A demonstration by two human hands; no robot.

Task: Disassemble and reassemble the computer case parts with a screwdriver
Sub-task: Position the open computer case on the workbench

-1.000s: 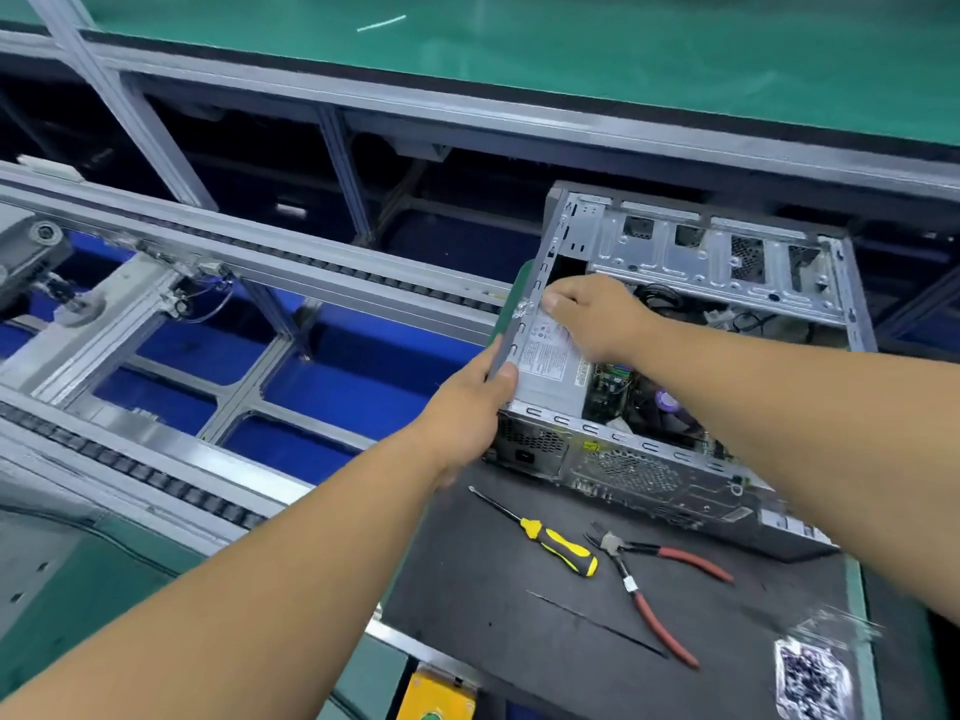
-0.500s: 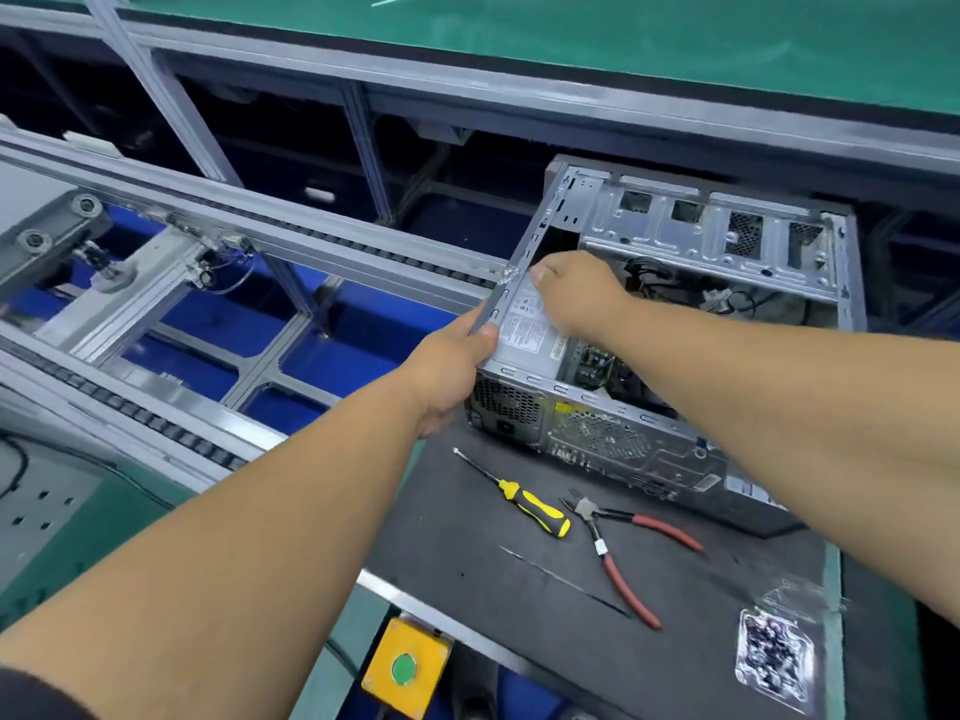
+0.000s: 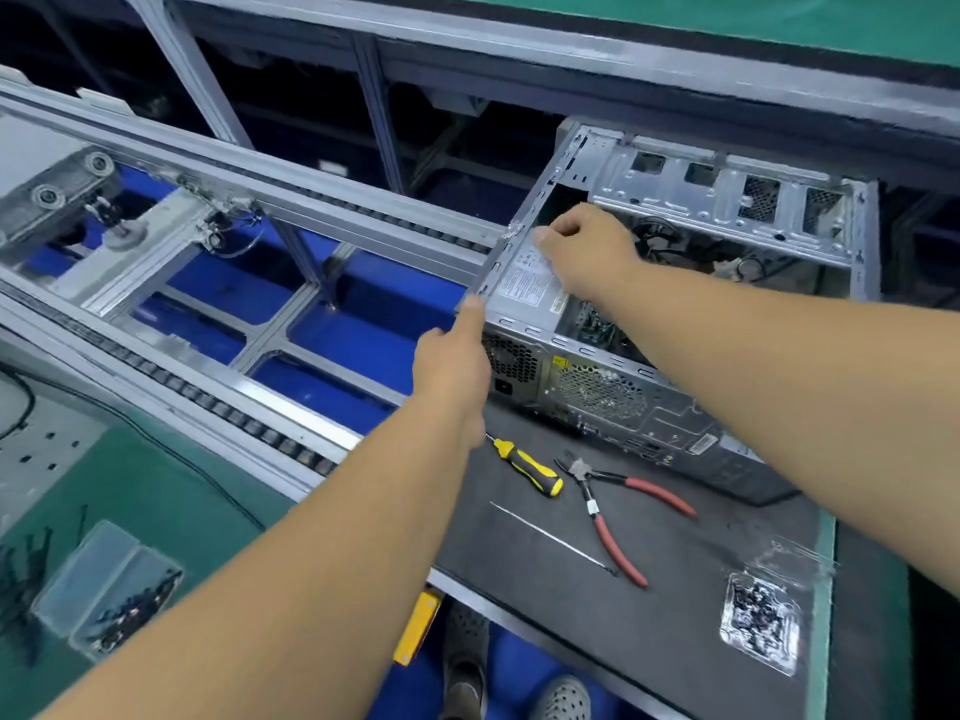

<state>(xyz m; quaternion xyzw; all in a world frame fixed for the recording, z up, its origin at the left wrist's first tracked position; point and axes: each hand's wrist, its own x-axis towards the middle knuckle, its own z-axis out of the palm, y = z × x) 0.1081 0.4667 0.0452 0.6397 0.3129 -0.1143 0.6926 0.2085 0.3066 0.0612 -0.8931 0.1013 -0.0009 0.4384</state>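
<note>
Here we steady the open computer case (image 3: 675,314) on the dark surface (image 3: 675,589), our left hand (image 3: 452,361) gripping its near corner edge, our right hand (image 3: 587,252) curled on the power supply (image 3: 524,288), apparently to work it free, while the screwdriver (image 3: 530,467) lies idle nearby.

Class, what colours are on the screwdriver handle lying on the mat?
Yellow and black: screwdriver, seen in the head view.

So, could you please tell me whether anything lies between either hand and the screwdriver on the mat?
Nothing visible does. The screwdriver lies free on the dark mat, beside the pliers, just below the left hand. Both hands are busy on the computer case, the right hand on top.
</note>
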